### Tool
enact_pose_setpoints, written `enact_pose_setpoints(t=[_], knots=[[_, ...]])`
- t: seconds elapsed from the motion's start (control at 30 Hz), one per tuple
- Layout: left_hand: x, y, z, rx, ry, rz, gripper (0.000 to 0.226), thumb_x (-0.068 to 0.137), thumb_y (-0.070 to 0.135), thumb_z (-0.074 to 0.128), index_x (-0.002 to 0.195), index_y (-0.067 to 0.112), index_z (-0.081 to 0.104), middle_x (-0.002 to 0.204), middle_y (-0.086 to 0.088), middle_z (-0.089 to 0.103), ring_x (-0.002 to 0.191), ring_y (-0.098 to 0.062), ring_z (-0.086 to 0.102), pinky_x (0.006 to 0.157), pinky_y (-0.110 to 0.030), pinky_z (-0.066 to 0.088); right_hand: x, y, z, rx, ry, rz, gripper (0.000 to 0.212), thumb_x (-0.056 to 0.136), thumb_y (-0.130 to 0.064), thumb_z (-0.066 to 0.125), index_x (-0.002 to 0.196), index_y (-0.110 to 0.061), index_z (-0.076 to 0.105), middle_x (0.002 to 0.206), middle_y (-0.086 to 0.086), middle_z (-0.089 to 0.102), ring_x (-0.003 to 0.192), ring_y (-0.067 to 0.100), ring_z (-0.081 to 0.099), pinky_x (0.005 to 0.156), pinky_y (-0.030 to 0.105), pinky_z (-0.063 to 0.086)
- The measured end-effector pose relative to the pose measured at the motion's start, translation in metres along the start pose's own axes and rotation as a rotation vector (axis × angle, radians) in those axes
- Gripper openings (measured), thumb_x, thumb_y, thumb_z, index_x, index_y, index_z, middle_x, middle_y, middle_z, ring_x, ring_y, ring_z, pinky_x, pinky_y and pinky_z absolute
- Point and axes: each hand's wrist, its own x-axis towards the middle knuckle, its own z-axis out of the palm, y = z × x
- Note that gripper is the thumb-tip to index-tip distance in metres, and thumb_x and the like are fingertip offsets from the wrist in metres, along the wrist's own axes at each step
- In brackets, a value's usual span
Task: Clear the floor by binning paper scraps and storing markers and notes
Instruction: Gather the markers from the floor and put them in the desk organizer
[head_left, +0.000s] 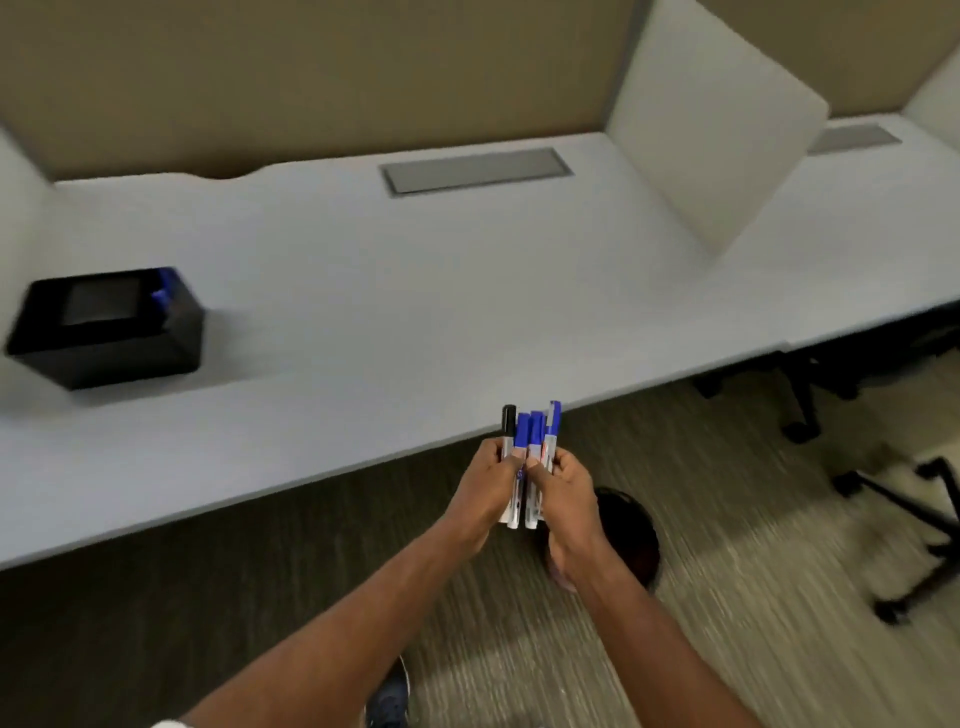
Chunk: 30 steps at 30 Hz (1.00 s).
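Observation:
I hold a bundle of several markers (529, 431) upright between both hands, just in front of the desk's near edge. One marker has a black cap, the others blue caps. My left hand (485, 486) grips the left side of the bundle and my right hand (566, 499) grips the right side. A black organiser box (111, 340) stands on the left of the desk (363, 291), with blue marker caps showing in its right compartment.
A white divider panel (711, 124) stands on the desk at the right. A dark round bin (631, 540) sits on the carpet below my right hand. Black chair bases (904, 499) stand at the right. My shoe (389, 701) shows at the bottom.

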Motion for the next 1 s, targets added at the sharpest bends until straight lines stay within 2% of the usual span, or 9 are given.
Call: enact_pose_setpoints(t=[0.07, 0.2, 0.33, 0.43, 0.5, 0.63, 0.77, 0.9, 1.0], knots=[[-0.01, 0.01, -0.04, -0.01, 0.064, 0.02, 0.017, 0.106, 0.031, 0.042, 0.11, 0.031, 0.058, 0.105, 0.004, 0.07, 0.095, -0.01, 0.071, 0.078, -0.026, 0.056, -0.007, -0.009, 0.044, -0.059, -0.051, -0.006, 0.024, 0.1, -0.021, 0.059, 0.123, -0.019, 0.066, 0.108, 0.006, 0.076, 0.098, 0.021, 0.075, 0.088, 0.048, 0.061], [-0.032, 0.027, -0.109, -0.01, 0.193, 0.043, 0.021, 0.107, 0.036, 0.04, 0.122, 0.027, 0.052, 0.107, 0.008, 0.066, 0.095, -0.005, 0.067, 0.07, -0.019, 0.052, -0.019, -0.018, 0.122, -0.126, -0.126, 0.002, 0.026, 0.103, -0.024, 0.054, 0.127, -0.021, 0.063, 0.113, 0.006, 0.072, 0.103, 0.023, 0.072, 0.089, 0.047, 0.061], [-0.054, 0.038, -0.181, -0.024, 0.387, 0.099, 0.024, 0.106, 0.032, 0.045, 0.125, 0.021, 0.054, 0.112, 0.001, 0.066, 0.096, -0.008, 0.067, 0.076, -0.019, 0.054, -0.033, -0.028, 0.204, -0.192, -0.27, 0.003, 0.025, 0.103, -0.027, 0.051, 0.126, -0.024, 0.061, 0.114, 0.003, 0.071, 0.103, 0.02, 0.07, 0.082, 0.041, 0.061], [-0.065, 0.047, -0.225, -0.073, 0.518, 0.122, 0.027, 0.106, 0.031, 0.045, 0.129, 0.02, 0.054, 0.114, 0.003, 0.065, 0.098, -0.009, 0.066, 0.079, -0.019, 0.052, -0.04, -0.037, 0.254, -0.272, -0.369, -0.075, 0.024, 0.104, -0.027, 0.051, 0.125, -0.024, 0.062, 0.111, 0.0, 0.072, 0.1, 0.016, 0.07, 0.074, 0.029, 0.058], [-0.07, 0.052, -0.251, -0.098, 0.585, 0.127, 0.028, 0.106, 0.032, 0.046, 0.129, 0.019, 0.054, 0.117, 0.001, 0.066, 0.1, -0.012, 0.067, 0.084, -0.023, 0.054, -0.045, -0.045, 0.282, -0.332, -0.434, -0.131, 0.023, 0.104, -0.027, 0.051, 0.125, -0.024, 0.061, 0.11, -0.001, 0.071, 0.098, 0.013, 0.07, 0.075, 0.024, 0.056], [-0.076, 0.062, -0.294, -0.155, 0.696, 0.142, 0.024, 0.104, 0.036, 0.05, 0.124, 0.025, 0.057, 0.114, 0.002, 0.068, 0.093, -0.008, 0.068, 0.076, -0.019, 0.053, -0.049, -0.062, 0.326, -0.389, -0.563, -0.142, 0.027, 0.103, -0.027, 0.054, 0.127, -0.016, 0.062, 0.114, 0.006, 0.072, 0.103, 0.022, 0.071, 0.093, 0.039, 0.059], [-0.078, 0.077, -0.324, -0.196, 0.798, 0.144, 0.025, 0.102, 0.038, 0.052, 0.124, 0.026, 0.058, 0.115, 0.001, 0.069, 0.098, -0.012, 0.068, 0.08, -0.023, 0.053, -0.046, -0.083, 0.36, -0.428, -0.681, -0.19, 0.023, 0.103, -0.024, 0.054, 0.12, -0.016, 0.066, 0.106, 0.009, 0.074, 0.092, 0.02, 0.071, 0.076, 0.028, 0.057], [-0.07, 0.099, -0.341, -0.222, 0.878, 0.217, 0.03, 0.102, 0.037, 0.053, 0.127, 0.023, 0.059, 0.114, 0.001, 0.07, 0.094, -0.007, 0.068, 0.069, -0.013, 0.049, -0.035, -0.099, 0.395, -0.423, -0.736, -0.205, 0.027, 0.105, -0.022, 0.048, 0.127, -0.016, 0.062, 0.113, 0.009, 0.071, 0.105, 0.023, 0.068, 0.092, 0.036, 0.056], [-0.055, 0.117, -0.351, -0.292, 0.89, 0.248, 0.029, 0.102, 0.031, 0.056, 0.127, 0.019, 0.062, 0.114, -0.003, 0.072, 0.099, -0.015, 0.071, 0.078, -0.025, 0.059, -0.023, -0.111, 0.417, -0.366, -0.748, -0.156, 0.028, 0.105, -0.022, 0.043, 0.126, -0.019, 0.06, 0.111, 0.005, 0.07, 0.1, 0.014, 0.066, 0.078, 0.026, 0.054]])
